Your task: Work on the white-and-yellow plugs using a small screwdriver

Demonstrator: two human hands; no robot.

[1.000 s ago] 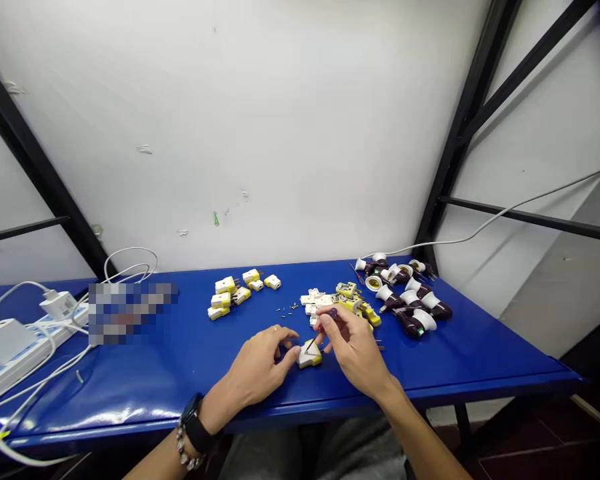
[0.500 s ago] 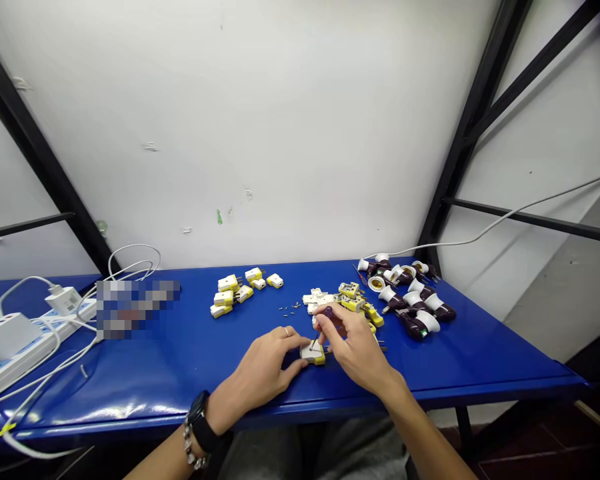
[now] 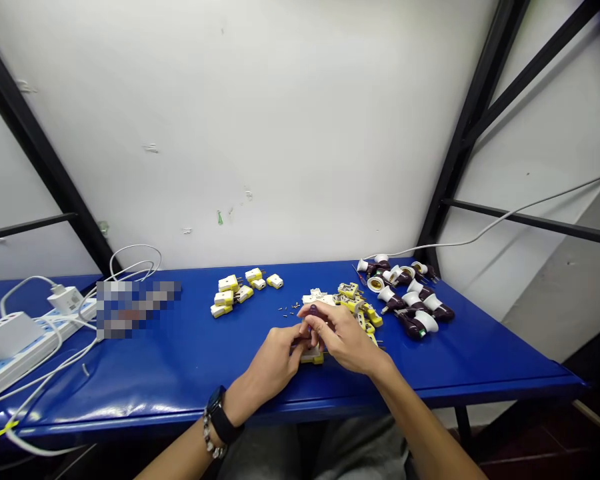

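My right hand [image 3: 347,337] is closed around a screwdriver [image 3: 314,311] with a dark purple handle, held upright above a yellow-and-white electric plug [image 3: 313,359]. The shaft and tip are hidden by fingers. My left hand [image 3: 275,363] is closed at the left side of that plug, thumb low against it and fingertips meeting those of my right hand. The plug lies on the blue table, its upper face mostly covered. Several small screws [image 3: 289,311] lie loose behind my hands. White plug covers [image 3: 318,296] and opened yellow plug halves [image 3: 353,303] are heaped beyond my right hand.
Several closed plugs [image 3: 226,284] are grouped at the back left. Dark lamp holders with white collars [image 3: 420,307] crowd the right, near another screwdriver [image 3: 359,275]. A power strip [image 3: 35,353] and white cables [image 3: 35,390] occupy the left. The blue table [image 3: 180,373] ends close to me.
My left fingertips have risen from the plug's edges to meet my right fingers around the screwdriver. The screwdriver and right hand have shifted slightly left and stand more upright over the plug.
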